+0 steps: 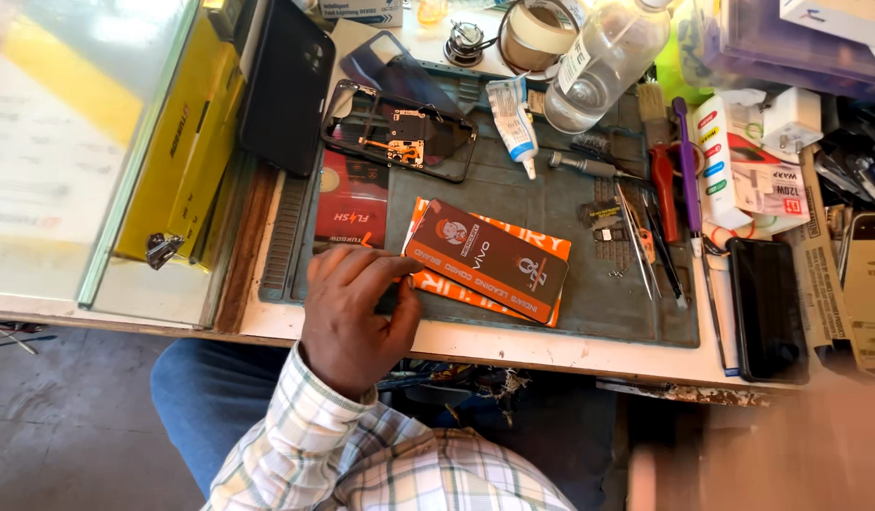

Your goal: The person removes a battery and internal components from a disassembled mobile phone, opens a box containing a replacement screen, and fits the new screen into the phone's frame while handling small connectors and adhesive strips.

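fingers of my left hand (354, 317) are resting on the near-left corner of a flat dark brown packet (485, 257), lightly pinching its edge rather than clenched around it. the packet is lying on top of an orange packet (551, 244) of the same shape, both sitting flat on the grey work mat (551, 199) in the middle of the table (513, 345), just at one o'clock from my hand. my right hand is not clearly showing; only a blurred patch is sitting at the lower right edge, so i cannot tell what it is doing.

at twelve o'clock from the packets, an opened phone frame (399, 132) with its boards exposed is lying on the mat, and a bluish back cover (385, 64) is lying just beyond it. a dark phone (286, 85) is leaning at eleven o'clock, beside a yellow box (182, 142). a small white glue tube (511, 123) and a clear bottle (603, 61) are standing off toward one o'clock, with a tape roll (537, 33) near them. tweezers (636, 237) and a red-handled tool (662, 185) are lying at three o'clock, and another black phone (767, 303) is lying further right.

judging by this, the phone is already taken apart and the brown packet is only being picked up: it is looking unopened, so whatever is inside is yet to come out.
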